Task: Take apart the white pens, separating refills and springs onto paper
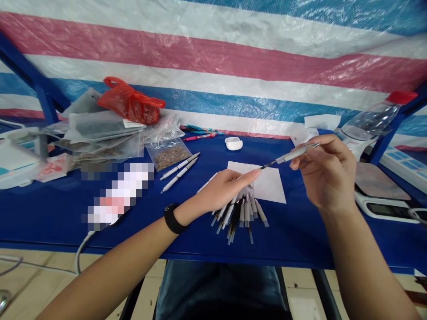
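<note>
- 2 hands apart; right hand (325, 171) pinches a white pen (293, 154) by its barrel, black tip (268, 166) pointing left;
- left hand (220, 191) open, just short of that tip, above a pile of pen parts (238, 215) on the blue table (43, 218)

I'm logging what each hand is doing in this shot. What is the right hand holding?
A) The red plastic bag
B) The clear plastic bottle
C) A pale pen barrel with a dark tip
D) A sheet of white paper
C: the right hand pinches the pale pen barrel between thumb and fingers, dark tip toward the left hand.
</note>
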`<state>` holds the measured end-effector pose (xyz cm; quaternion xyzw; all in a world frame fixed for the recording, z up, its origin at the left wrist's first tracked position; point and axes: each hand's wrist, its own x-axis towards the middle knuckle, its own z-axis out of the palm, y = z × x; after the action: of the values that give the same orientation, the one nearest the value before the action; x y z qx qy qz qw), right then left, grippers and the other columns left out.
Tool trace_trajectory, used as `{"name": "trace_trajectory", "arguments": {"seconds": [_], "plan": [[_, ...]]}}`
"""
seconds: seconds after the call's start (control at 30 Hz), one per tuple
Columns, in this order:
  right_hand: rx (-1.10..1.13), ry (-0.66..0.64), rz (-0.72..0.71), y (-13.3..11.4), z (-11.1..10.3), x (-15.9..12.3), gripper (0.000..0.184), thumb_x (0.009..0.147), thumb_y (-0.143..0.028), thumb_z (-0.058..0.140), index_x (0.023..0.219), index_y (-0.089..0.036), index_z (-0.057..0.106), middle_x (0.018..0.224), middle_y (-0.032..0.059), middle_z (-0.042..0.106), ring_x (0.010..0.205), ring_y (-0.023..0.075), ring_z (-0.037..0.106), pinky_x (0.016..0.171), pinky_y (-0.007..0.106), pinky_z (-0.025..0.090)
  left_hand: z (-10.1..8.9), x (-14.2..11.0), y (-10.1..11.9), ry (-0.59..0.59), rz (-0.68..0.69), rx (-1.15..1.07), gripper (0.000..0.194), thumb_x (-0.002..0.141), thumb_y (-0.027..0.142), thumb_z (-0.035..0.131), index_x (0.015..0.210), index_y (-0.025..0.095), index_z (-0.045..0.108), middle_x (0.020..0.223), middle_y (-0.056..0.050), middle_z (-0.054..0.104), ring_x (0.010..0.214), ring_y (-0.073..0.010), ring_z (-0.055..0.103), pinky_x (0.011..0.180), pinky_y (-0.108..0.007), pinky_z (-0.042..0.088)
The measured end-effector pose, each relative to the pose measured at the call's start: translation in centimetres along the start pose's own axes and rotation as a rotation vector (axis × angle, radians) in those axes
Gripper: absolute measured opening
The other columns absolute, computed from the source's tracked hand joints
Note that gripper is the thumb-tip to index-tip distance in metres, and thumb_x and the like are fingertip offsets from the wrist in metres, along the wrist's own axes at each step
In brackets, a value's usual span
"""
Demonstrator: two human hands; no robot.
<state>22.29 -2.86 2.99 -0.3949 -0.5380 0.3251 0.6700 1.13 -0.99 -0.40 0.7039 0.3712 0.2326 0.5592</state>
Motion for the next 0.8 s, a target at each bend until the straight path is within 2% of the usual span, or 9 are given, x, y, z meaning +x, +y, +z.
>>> {"name": "trace_trajectory", "arguments": {"seconds": [0.23,0.33,0.43,0.53,0.67,0.8], "plan": [[-0.052,-0.018,-0.013,-0.1,0.2,-0.1,0.022,0.076,-0.038,0.084,0.077,-0.029,0.064,0.068,-0.0027,0.066,0.051,0.0149,0.06,0.053,0.033,0.049,0.1,0.0,-0.1,0.002,-0.013,-0.013,0.068,0.095,0.075,0.045,0.058,0.021,0.029,0.052,0.006,0.023,0.046,-0.0083,0.025,0.051,-0.03,0.017],[-0.068,-0.048,-0.036,0.3,0.2,-0.2,0.02,0.077,-0.036,0.084,0.078,-0.029,0.065,0.067,-0.0036,0.066,0.052,0.015,0.062,0.055,0.033,0.051,0.1,0.0,-0.1,0.001,-0.006,-0.001,0.067,0.096,0.073,0.045,0.058,0.021,0.027,0.053,0.007,0.021,0.047,-0.0086,0.023,0.052,-0.03,0.017],[-0.046,-0.104,-0.03,0.6,0.1,-0.4,0.017,0.079,-0.033,0.084,0.081,-0.027,0.068,0.07,-0.0032,0.069,0.054,0.0142,0.064,0.056,0.031,0.054,0.2,-0.1,-0.1,0.03,0.119,-0.003,0.058,0.1,0.063,0.048,0.063,0.021,0.032,0.058,0.006,0.026,0.051,-0.0091,0.029,0.054,-0.028,0.021],[-0.042,-0.183,-0.004,1.1,0.1,-0.5,0.019,0.079,-0.035,0.086,0.082,-0.025,0.07,0.073,-0.0022,0.072,0.055,0.0135,0.066,0.056,0.029,0.056,0.5,-0.2,-0.3,0.069,0.264,0.028,0.04,0.104,0.051,0.047,0.078,0.021,0.042,0.064,0.007,0.036,0.053,-0.0095,0.038,0.054,-0.025,0.028],[-0.045,-0.251,-0.032,1.3,-0.1,-0.5,0.021,0.081,-0.039,0.084,0.086,-0.024,0.072,0.07,-0.0011,0.072,0.054,0.0146,0.067,0.056,0.03,0.058,0.7,-0.1,-0.7,0.101,0.403,0.21,0.027,0.107,0.042,0.041,0.088,0.022,0.043,0.063,0.008,0.042,0.049,-0.0094,0.042,0.053,-0.024,0.029],[-0.057,-0.313,-0.062,1.2,-0.3,-0.4,0.014,0.085,-0.033,0.082,0.089,-0.023,0.075,0.074,0.0009,0.075,0.057,0.0146,0.069,0.058,0.03,0.061,0.4,0.2,-1.1,0.173,0.489,0.412,0.024,0.108,0.036,0.04,0.089,0.022,0.045,0.064,0.007,0.048,0.051,-0.0101,0.046,0.054,-0.024,0.03]]}}
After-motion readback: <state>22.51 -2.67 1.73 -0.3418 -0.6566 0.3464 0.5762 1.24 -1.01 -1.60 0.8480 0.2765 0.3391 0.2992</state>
